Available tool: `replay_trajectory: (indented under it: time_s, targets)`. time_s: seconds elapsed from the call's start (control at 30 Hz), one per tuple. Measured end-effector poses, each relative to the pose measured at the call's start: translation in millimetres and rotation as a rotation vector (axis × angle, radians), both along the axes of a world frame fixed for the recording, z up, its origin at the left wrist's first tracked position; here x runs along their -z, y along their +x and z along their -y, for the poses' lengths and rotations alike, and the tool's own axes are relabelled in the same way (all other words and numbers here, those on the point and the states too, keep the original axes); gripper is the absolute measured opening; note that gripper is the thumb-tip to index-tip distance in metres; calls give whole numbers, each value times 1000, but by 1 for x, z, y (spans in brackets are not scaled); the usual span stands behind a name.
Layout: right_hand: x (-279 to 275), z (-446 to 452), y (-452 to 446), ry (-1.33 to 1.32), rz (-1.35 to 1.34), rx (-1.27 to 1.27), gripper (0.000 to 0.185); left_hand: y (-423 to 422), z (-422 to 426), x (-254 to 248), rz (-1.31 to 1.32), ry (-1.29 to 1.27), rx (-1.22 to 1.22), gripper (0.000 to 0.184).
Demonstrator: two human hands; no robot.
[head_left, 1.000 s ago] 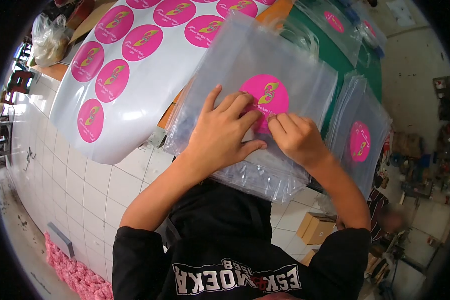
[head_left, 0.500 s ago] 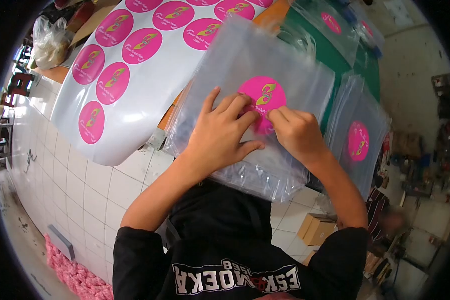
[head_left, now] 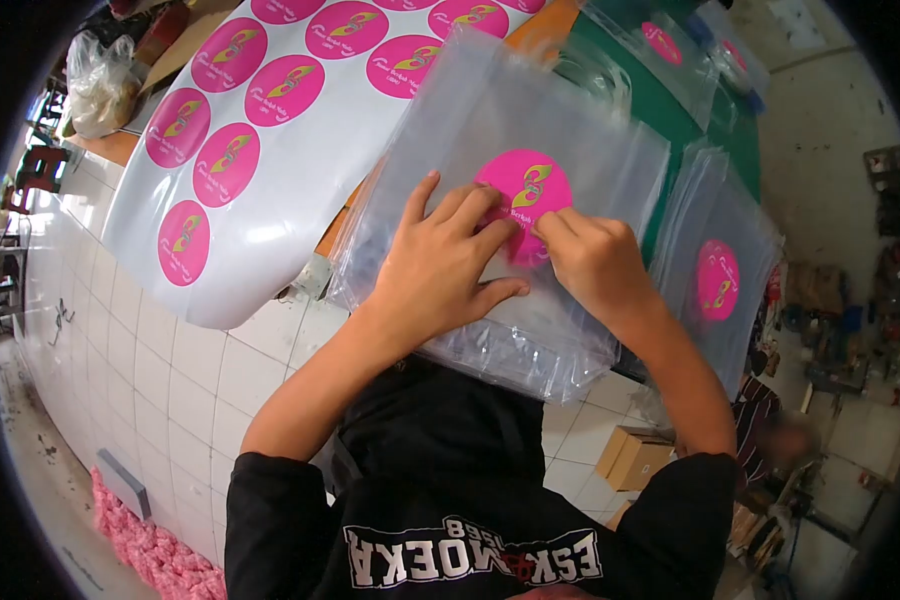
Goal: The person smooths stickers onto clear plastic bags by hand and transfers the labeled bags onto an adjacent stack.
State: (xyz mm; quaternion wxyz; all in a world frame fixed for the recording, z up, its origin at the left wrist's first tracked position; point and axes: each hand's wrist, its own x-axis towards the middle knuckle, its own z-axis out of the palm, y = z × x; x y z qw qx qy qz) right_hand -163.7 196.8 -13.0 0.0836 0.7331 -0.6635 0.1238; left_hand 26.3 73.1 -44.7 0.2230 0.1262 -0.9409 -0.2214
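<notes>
A round pink sticker (head_left: 526,180) with a green-and-yellow leaf design and white lettering lies on the top clear plastic bag (head_left: 600,140) of a stack. My left hand (head_left: 445,245) rests on that bag with its fingers spread, and its fingertips touch the sticker's left side. At the lower right edge of the sticker is my right hand (head_left: 600,255), its fingers curled and pressed together there. The fingers hide part of the sticker's lower half.
A white sheet of round pink stickers (head_left: 300,190) hangs over the table's left edge. More stickered bags (head_left: 705,235) lie at the right on the green surface (head_left: 665,160). A cardboard box (head_left: 633,458) stands on the tiled floor (head_left: 180,400). Another person (head_left: 770,435) is at the lower right.
Both hands stay at nearly the same place on the sticker. My right fingers have shifted very slightly at its lower right edge.
</notes>
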Motion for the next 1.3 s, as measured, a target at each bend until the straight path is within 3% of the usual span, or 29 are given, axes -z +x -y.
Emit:
replay_trajectory:
  time_s: [0.23, 0.87, 0.93, 0.97, 1.03, 1.07, 1.13, 1.17, 1.3]
  targets:
    - [5, -4, 18, 19, -245, -52, 18, -3, 0, -1, -13, 12, -12, 54]
    - [-12, -3, 16, -25, -42, -71, 10, 0, 2, 3, -22, -15, 23, 56]
    - [-14, -7, 15, 160, 204, 43, 21, -1, 4, 2, -62, 101, 20, 66]
    - [-13, -5, 14, 146, 205, 51, 21, 0, 4, 0, -61, 88, 30, 66]
    - [-3, 2, 9, -26, 58, -96, 47, 6, -1, -14, -42, -131, -247, 83]
    - [2, 3, 8, -35, 60, -85, 47, 8, -2, -13, -41, -139, -236, 83]
    - [14, 0, 7, 208, 213, -166, 65, 14, -2, -7, 175, -213, -304, 100]
    - [19, 0, 4, 200, 220, -158, 65, 15, 1, -6, 234, -217, -272, 111]
    - [21, 6, -19, 139, 85, -77, 66, 18, 2, -3, 250, -249, -244, 112]
